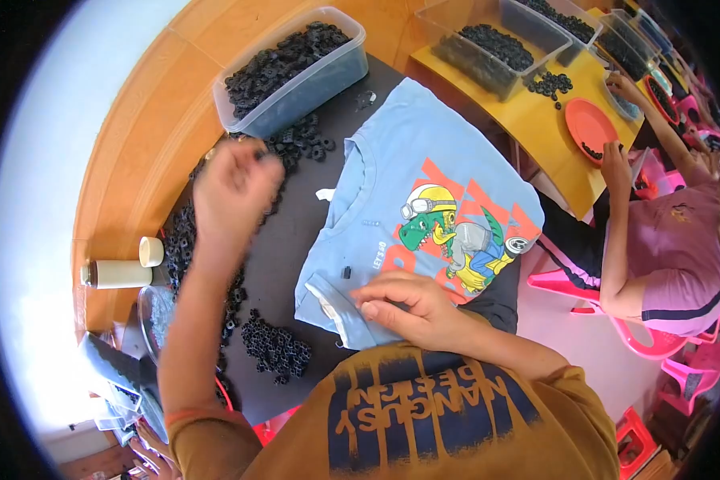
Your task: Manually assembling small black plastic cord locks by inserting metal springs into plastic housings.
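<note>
My left hand (238, 190) is raised over the dark table beside a heap of small black plastic parts (296, 144). Motion blurs its curled fingers, and a dark spot shows at the fingertips; whether it is a held part I cannot tell. My right hand (412, 306) rests low over a light blue T-shirt (408, 144) with a cartoon dinosaur print, spread flat on the table. Its thumb and fingers are drawn together near a folded edge of the shirt; what they hold, if anything, is hidden. One small black part (346, 273) lies on the shirt just beyond these fingers.
A clear plastic tub (304, 88) full of black parts stands at the back left. Another cluster of parts (276, 346) lies near me. On the left are a white bottle (118, 274) and cup (151, 251). A co-worker (664, 240) at right holds a red plate (590, 126) at a yellow table (548, 148).
</note>
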Demonstrator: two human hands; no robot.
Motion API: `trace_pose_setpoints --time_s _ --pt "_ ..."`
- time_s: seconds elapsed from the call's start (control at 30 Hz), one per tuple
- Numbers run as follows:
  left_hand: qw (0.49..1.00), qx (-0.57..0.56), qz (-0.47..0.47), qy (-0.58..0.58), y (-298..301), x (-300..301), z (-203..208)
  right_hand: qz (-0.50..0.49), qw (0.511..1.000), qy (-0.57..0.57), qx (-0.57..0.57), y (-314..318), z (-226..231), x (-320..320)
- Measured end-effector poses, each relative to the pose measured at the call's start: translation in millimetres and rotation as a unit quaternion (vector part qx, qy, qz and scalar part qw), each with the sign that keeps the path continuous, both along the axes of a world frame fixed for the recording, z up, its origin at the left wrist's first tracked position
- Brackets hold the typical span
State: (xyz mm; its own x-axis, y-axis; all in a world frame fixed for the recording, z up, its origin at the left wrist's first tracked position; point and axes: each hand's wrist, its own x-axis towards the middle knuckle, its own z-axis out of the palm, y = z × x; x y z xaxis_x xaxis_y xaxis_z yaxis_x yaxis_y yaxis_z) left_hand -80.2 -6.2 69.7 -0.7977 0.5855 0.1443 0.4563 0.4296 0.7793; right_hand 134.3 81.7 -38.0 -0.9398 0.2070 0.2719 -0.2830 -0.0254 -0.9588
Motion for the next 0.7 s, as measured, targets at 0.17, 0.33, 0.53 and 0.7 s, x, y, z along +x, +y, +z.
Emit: trace_pose_setpoints --time_s 0.17,0.33,0.53,0.7 --pt "0.984 0.057 0.002 -0.170 20.9 -124.0 12.2 0.009 1.000 -0.004 0.016 -3.6 3.1 -1.1" --pt "0.986 0.102 -0.044 -0.121 14.1 -111.2 -3.3 0.000 1.000 0.000 0.004 -1.8 -1.4 -3.1" --pt "0.978 -0.130 -0.156 -0.052 -37.1 21.7 -37.5 0.023 0.999 -0.009 0.027 3.2 -1.2 -9.2" --pt "0.952 -0.119 -0.272 0.069 -54.5 58.4 -66.8 0.032 0.999 -0.036 0.017 -1.2 0.5 -7.1"
